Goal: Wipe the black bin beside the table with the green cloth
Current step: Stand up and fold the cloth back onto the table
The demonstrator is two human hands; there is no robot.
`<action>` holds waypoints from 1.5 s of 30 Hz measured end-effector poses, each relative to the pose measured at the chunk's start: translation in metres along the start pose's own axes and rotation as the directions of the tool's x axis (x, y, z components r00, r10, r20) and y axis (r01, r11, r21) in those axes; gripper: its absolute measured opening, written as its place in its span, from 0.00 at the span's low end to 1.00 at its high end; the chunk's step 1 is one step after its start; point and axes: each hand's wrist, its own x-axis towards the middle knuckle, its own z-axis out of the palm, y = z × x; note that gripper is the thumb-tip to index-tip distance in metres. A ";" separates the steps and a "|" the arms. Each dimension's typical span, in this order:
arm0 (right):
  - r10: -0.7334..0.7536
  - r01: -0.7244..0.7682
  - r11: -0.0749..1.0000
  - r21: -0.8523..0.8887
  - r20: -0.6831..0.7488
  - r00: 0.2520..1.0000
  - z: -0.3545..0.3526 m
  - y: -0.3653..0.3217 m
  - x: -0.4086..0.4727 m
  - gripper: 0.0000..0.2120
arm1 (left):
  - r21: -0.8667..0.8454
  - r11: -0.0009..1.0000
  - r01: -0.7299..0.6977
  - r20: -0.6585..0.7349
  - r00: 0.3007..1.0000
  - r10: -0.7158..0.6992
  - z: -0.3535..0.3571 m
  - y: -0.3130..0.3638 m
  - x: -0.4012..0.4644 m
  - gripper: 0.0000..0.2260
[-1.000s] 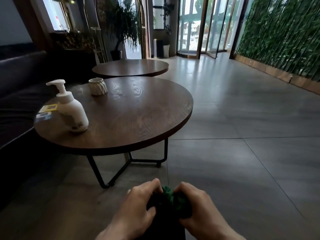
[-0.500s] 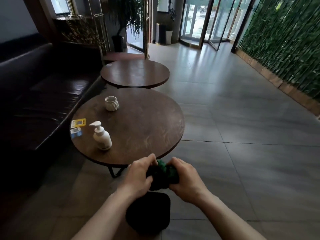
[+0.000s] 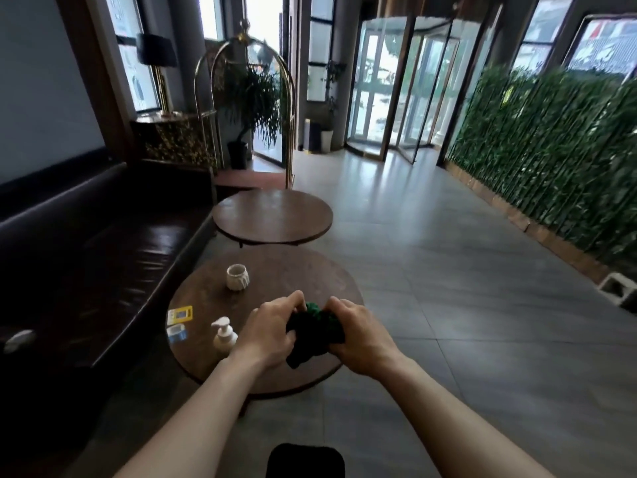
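Note:
A bunched green cloth [image 3: 315, 331] is gripped from both sides, my left hand [image 3: 267, 334] on its left and my right hand [image 3: 362, 339] on its right. Both hands hover over the near edge of the round wooden table [image 3: 275, 270]. The black bin [image 3: 305, 460] stands on the floor far below my hands, at the bottom edge of the view, with only its top showing.
On the table stand a white pump bottle [image 3: 224, 334], a white ribbed cup [image 3: 237, 277] and small cards [image 3: 180, 313]. A dark sofa [image 3: 86, 257] runs along the left. A second round table [image 3: 272, 215] sits behind. Grey tiled floor [image 3: 465, 305] spreads right toward a green hedge wall [image 3: 551, 150].
The view has risen and pulled back. My hands lifted with the cloth, away from the bin, which has dropped to the bottom edge of the frame.

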 end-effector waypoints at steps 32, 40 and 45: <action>0.041 -0.056 0.997 0.057 0.233 0.972 0.208 0.293 0.240 0.14 | 0.125 0.928 0.351 0.099 0.926 -0.364 0.280 -0.154 0.271 0.15; 0.093 -0.121 0.988 0.094 0.258 0.962 0.308 0.387 0.277 0.17 | 0.309 0.841 0.443 0.084 0.869 -0.488 0.369 -0.224 0.304 0.08; 0.040 -0.026 0.999 -0.037 0.480 0.876 0.352 0.422 0.268 0.34 | 0.447 0.775 0.446 0.233 0.779 -0.582 0.407 -0.245 0.300 0.26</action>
